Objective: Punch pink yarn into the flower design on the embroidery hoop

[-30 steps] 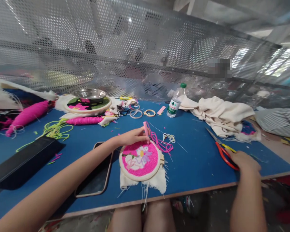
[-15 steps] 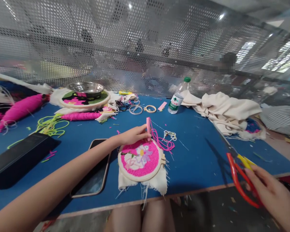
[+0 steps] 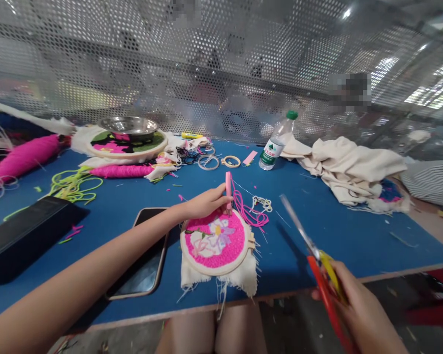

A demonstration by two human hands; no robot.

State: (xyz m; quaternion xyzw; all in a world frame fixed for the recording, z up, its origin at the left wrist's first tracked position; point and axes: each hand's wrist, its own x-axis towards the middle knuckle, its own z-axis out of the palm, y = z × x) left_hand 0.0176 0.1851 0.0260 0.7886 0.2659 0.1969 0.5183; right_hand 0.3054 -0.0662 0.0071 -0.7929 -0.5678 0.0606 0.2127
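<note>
A round embroidery hoop (image 3: 218, 268) with a pink floral design lies at the table's front edge, frayed cloth under it. At the hoop's top edge, my left hand (image 3: 210, 200) grips an upright pink punch needle tool (image 3: 228, 187). Pink yarn (image 3: 245, 211) trails to the right of the tool. My right hand (image 3: 349, 295) holds scissors (image 3: 315, 253) with red and yellow handles by those handles, right of the hoop. The blades point up and left over the table, apart from the hoop.
A phone (image 3: 147, 265) lies left of the hoop beside a black case (image 3: 29, 238). Farther back are a metal bowl (image 3: 129, 126), green yarn (image 3: 76, 184), a small hoop (image 3: 231, 162), a bottle (image 3: 271, 152) and crumpled cloth (image 3: 354, 162).
My right hand has moved left with the scissors, bringing the blades closer to the hoop. My left hand stays at the hoop's top with the pink tool.
</note>
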